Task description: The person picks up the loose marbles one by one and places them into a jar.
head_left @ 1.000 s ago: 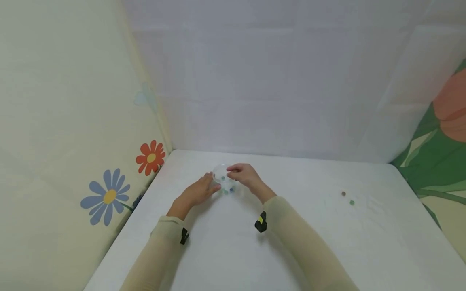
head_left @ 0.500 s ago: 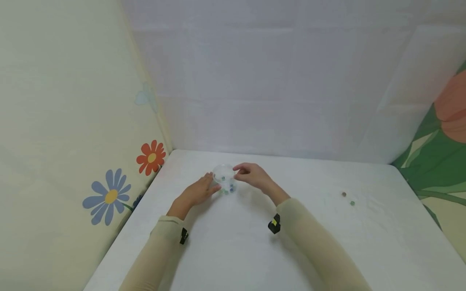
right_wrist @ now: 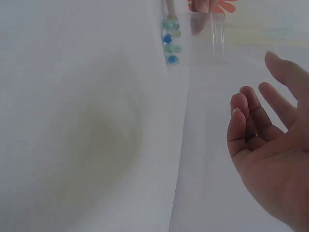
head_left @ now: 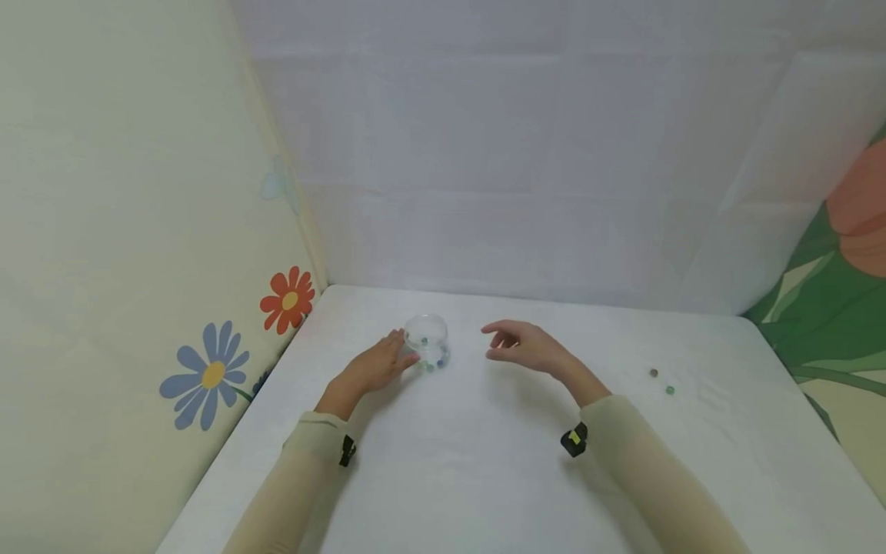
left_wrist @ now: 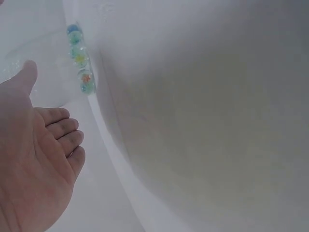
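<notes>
A clear cup (head_left: 426,331) with several blue and green glass marbles (left_wrist: 81,63) at its bottom stands on the white table. My left hand (head_left: 374,365) is against the cup's near left side, thumb in front and fingers beside it, relaxed rather than curled round. To the right of the cup hangs my right hand (head_left: 529,346), above the table, with a gap between them. Its thumb and index finger are apart, its other fingers are loosely bent, and nothing is between them in the right wrist view.
Two loose marbles lie on the right part of the white table (head_left: 457,477): a brownish one (head_left: 654,372) and a green one (head_left: 670,390). A pale cloth wall (head_left: 484,154) rises behind the table. Flower-printed cloths hang at both sides.
My right hand has drawn away from over the cup's rim to the right, its thumb and index finger spreading apart. The left hand and the cup have stayed in place.
</notes>
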`<state>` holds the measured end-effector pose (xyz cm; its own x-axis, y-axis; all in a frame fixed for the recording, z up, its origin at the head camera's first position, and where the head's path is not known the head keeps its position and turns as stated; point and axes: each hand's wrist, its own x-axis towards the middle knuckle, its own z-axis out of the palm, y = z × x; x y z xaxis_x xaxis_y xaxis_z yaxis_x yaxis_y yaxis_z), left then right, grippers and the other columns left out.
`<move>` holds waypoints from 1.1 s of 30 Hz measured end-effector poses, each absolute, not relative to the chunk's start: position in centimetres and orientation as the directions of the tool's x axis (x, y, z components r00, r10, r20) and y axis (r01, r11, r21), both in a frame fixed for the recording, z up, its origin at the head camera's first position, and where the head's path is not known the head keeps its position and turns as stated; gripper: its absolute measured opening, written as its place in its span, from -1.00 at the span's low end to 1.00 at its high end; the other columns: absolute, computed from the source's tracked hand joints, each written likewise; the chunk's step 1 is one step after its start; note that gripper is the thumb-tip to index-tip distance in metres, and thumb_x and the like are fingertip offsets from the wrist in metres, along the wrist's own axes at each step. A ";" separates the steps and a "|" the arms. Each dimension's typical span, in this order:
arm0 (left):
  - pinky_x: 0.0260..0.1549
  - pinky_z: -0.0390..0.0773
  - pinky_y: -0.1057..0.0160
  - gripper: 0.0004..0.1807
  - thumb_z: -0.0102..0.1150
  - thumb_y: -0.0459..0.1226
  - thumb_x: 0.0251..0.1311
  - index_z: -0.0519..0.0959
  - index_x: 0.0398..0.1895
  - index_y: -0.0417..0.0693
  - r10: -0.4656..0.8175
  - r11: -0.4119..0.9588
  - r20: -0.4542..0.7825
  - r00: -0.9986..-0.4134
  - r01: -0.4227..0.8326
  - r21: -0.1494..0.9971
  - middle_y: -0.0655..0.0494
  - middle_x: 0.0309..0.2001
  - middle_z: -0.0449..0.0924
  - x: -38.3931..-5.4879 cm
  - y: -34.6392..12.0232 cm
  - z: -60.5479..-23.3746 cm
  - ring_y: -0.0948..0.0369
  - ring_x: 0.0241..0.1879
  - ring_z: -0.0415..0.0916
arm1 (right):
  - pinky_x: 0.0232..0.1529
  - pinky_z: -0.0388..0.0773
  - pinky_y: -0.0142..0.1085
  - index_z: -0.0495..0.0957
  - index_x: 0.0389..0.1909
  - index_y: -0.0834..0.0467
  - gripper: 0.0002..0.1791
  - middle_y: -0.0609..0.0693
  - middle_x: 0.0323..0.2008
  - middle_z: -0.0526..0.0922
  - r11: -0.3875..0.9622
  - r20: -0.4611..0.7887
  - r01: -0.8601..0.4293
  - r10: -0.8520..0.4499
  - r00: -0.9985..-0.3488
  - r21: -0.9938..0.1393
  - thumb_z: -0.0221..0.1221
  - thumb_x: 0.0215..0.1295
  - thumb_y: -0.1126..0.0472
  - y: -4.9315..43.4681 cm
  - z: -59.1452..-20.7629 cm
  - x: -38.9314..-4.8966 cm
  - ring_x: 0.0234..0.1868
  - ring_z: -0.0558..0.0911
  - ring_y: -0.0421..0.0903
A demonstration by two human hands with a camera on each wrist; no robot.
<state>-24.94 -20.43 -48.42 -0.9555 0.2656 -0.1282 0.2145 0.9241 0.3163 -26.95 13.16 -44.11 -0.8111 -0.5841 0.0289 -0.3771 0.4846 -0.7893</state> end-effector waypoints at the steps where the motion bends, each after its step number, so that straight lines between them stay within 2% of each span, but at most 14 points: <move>1: 0.54 -0.03 -0.08 -0.11 -0.24 0.18 0.55 -0.02 0.57 -0.38 0.264 0.924 -0.127 -0.956 0.213 0.319 -0.24 0.60 -0.09 -24.9 -20.5 -48.4 -0.12 0.60 -0.15 | -0.14 0.57 -0.25 0.49 0.35 0.10 -0.42 -0.03 -0.11 0.66 0.487 0.027 -0.376 -0.583 -0.812 -0.788 0.33 0.36 0.06 13.8 -44.2 -26.8 -0.14 0.59 -0.12; 18: 0.55 -0.06 -0.07 -0.09 -0.29 0.22 0.54 -0.08 0.60 -0.32 0.257 0.921 -0.144 -0.956 0.198 0.335 -0.19 0.62 -0.14 -24.8 -20.6 -48.4 -0.08 0.61 -0.20 | -0.11 0.57 -0.23 0.48 0.35 0.11 -0.41 -0.01 -0.10 0.66 0.580 0.004 -0.310 -0.467 -0.884 -0.754 0.33 0.35 0.05 21.5 -46.4 -25.1 -0.09 0.60 -0.07; 33: 0.54 -0.05 -0.10 -0.09 -0.28 0.21 0.54 -0.08 0.59 -0.33 0.230 0.923 -0.142 -0.963 0.169 0.346 -0.21 0.61 -0.14 -25.8 -19.8 -48.8 -0.11 0.60 -0.19 | -0.12 0.55 -0.26 0.46 0.36 0.17 -0.43 0.06 -0.05 0.66 0.590 0.033 -0.318 -0.442 -0.897 -0.742 0.29 0.39 0.08 27.8 -48.4 -26.5 -0.03 0.59 -0.04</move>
<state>-25.84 -19.83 -48.84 -0.9629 0.2295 -0.1418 0.1689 0.9227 0.3465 -26.47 27.81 -48.43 -0.8965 -0.4418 0.0326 -0.3179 0.5904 -0.7419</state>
